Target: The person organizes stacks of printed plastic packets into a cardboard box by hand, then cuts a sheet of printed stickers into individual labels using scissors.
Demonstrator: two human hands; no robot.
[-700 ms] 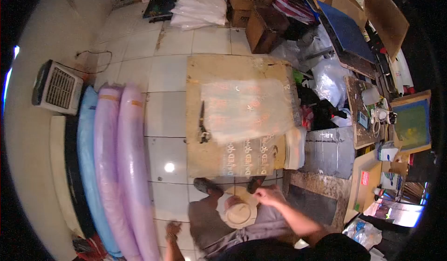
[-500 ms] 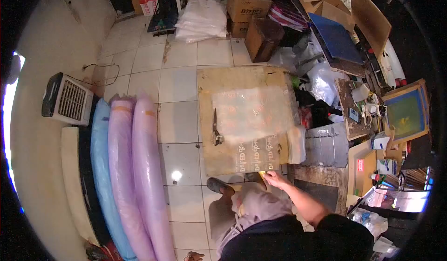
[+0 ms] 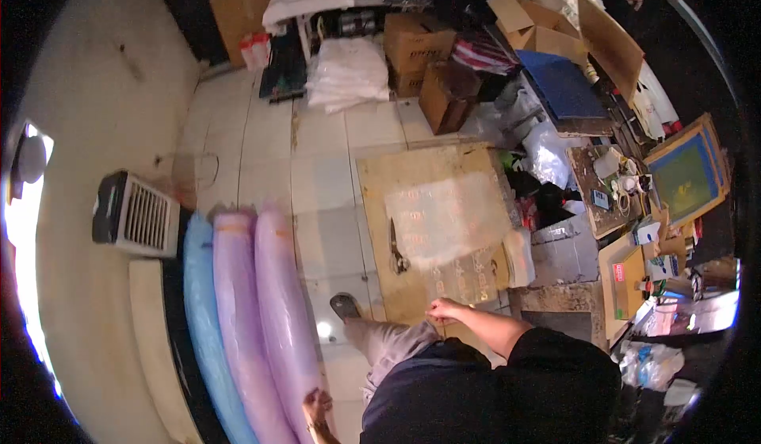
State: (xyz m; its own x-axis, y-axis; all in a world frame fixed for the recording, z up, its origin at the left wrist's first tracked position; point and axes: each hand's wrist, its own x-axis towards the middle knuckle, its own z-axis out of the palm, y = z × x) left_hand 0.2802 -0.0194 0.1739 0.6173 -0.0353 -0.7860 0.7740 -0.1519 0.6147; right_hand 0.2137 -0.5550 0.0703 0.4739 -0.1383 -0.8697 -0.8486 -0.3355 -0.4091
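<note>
My right hand (image 3: 445,311) is closed in front of my body, at the near edge of a tan board (image 3: 372,198) on the floor. What its fingers hold is too small and blurred to make out. My left hand (image 3: 315,406) hangs low beside the nearer purple plastic-wrapped roll (image 3: 281,309), fingers loosely bent and apart, with nothing visible in them. On the board lies a clear printed plastic sheet (image 3: 452,222), with a pair of scissors (image 3: 396,254) along its left edge. Whether the left hand touches the roll I cannot tell.
Another purple roll (image 3: 238,301) and a blue roll (image 3: 202,301) lie at left, below an air cooler (image 3: 143,216). Cardboard boxes (image 3: 416,47) and stacked white bags (image 3: 347,71) stand at the back. A cluttered wooden table (image 3: 590,214) and a framed screen (image 3: 686,174) are on the right.
The view has shifted, so the board and rolls appear lower and farther right. My left hand has risen into view beside the roll. The yellow item seen earlier at my right fingers no longer shows.
</note>
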